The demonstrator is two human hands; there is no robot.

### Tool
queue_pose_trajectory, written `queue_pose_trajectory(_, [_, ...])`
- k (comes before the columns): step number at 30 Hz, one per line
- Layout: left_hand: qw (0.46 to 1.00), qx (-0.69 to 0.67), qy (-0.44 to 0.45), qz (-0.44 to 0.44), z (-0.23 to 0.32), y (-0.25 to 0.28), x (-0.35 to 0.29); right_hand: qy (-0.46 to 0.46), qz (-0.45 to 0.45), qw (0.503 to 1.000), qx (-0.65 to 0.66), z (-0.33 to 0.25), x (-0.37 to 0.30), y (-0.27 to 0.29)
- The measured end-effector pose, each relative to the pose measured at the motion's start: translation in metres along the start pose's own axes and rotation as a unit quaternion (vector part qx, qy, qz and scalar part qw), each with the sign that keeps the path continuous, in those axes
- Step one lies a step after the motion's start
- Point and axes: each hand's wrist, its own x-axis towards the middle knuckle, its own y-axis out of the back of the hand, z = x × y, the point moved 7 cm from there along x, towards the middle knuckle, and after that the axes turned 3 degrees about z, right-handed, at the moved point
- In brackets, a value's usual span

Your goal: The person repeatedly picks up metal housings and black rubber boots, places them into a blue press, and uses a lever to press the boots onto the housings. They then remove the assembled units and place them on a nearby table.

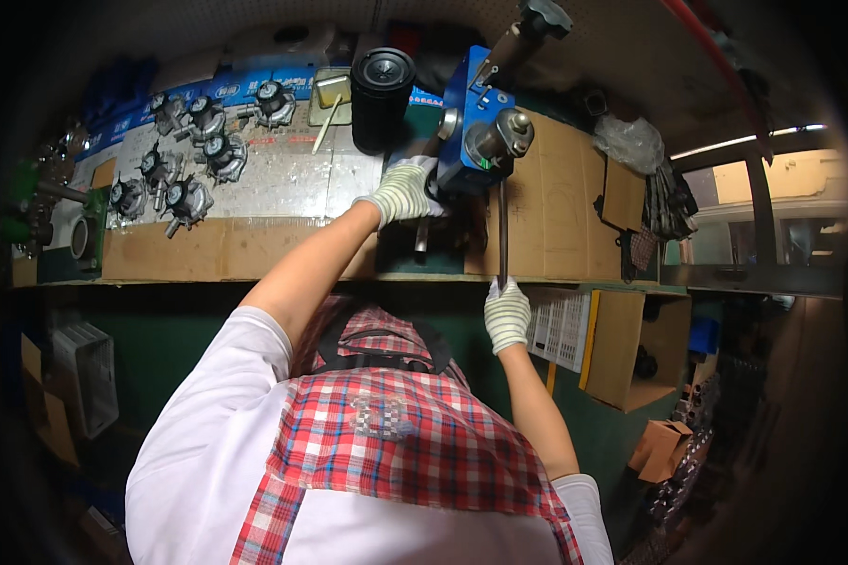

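A blue hand-operated arbor press [476, 132] stands on the bench in front of me. My right hand [507, 315], in a striped knit glove, is closed round the lower end of its long dark lever [503, 226], just past the bench's front edge. My left hand [407, 191], gloved the same way, reaches in at the press's left side, low by its base. Its fingers are bent round something there, but the press and shadow hide what it is. A short metal rod [421, 235] sticks out below that hand.
Several metal castings with round black caps [188, 198] stand on the bench's left. A black cylinder [383, 99] rises left of the press, beside a small tray [332, 94] with a brush [326, 127]. Cardboard [561, 207] lies right. A carton [636, 348] sits below the bench's right side.
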Motion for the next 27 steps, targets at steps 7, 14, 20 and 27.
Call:
queue_pose_trajectory(7, [0.987,-0.082,0.058,0.127,-0.036,-0.007,-0.041,-0.021,0.008,1.0,0.019,0.002,0.043,-0.068])
queue_pose_trajectory(14, [0.824,-0.511,0.224,0.101,-0.079,-0.061,-0.067,-0.021,0.043,0.993,0.108,0.011,0.076,-0.124])
queue_pose_trajectory(20, [0.742,-0.568,0.354,0.039,-0.007,-0.046,-0.055,-0.019,-0.032,0.995,0.089,0.02,0.057,-0.106])
queue_pose_trajectory(27, [0.877,-0.329,0.312,0.161,-0.136,-0.12,0.013,0.041,-0.166,0.93,0.324,-0.01,-0.033,0.079])
